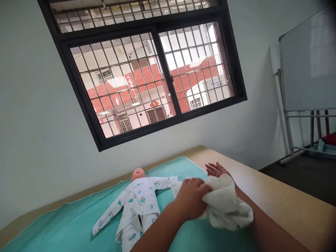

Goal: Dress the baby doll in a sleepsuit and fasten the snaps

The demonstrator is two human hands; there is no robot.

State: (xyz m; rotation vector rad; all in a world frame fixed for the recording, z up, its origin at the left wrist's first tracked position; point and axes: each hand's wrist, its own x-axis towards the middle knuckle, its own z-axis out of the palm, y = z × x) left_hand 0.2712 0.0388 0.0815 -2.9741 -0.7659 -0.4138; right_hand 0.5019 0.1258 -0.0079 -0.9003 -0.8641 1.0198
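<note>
The off-white cloth (223,197) is soft and bunched, with a rounded fold on top, looser creases hanging on the near right and a thin flap at the left. It is held above the green sheet (65,224), right of the doll (141,199) in its printed white outfit. The sheet's right edge runs close beside the hands; past it, a strip of wooden counter (270,192) reaches to its own right edge. At the far side the wall (168,134) limits movement, while the sheet spreads widely to the doll's left. The left grip (193,197) is curled closed over the cloth's left part, with the bulk bulging out to the right. The right grip (218,170) lies just beyond, palm up and fingers spread open; the cloth covers its wrist from view.
</note>
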